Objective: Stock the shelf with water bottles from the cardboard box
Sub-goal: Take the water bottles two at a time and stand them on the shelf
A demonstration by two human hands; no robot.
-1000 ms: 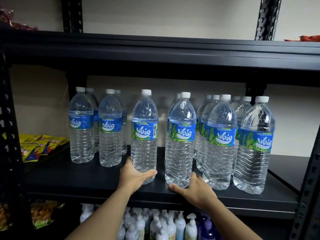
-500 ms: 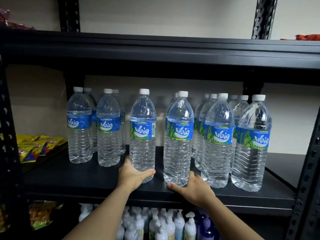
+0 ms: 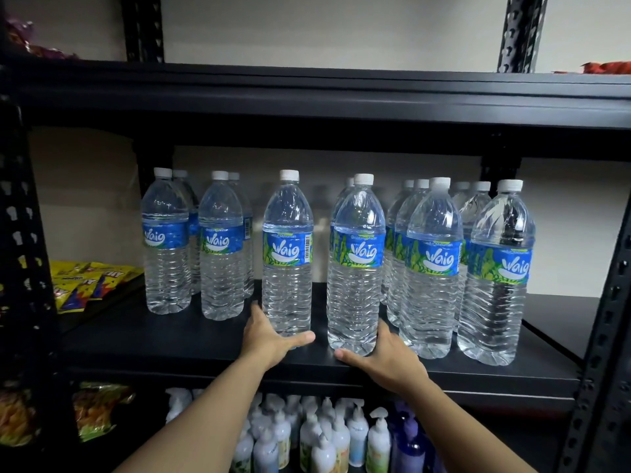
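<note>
Here, from the head camera, our only view, we have our left hand (image 3: 269, 337) cupped around the foot of one upright water bottle (image 3: 287, 254), thumb curled across its front, and our right hand (image 3: 382, 358) wrapped low around the base of a second bottle (image 3: 356, 264) just to the right of it. Both bottles stand on the shelf (image 3: 191, 339) near its front edge, with a narrow gap between them, and neither hand is free. To the left of our left hand stand more bottles in a looser row; to the right of our right hand a tighter cluster (image 3: 432, 268) sits nearly touching the bottle we hold there. The cardboard box is out of sight, so we cannot tell how many bottles remain. As we judge it, the main risk is tipping: we grip these tall bottles only at the bottom, so a quick push backward could rock the tops forward off the shelf. Sliding the right bottle sideways could also knock its close neighbours. Below our hands, pump bottles (image 3: 324, 435) crowd the lower shelf, and a falling bottle would likely land among them.
</note>
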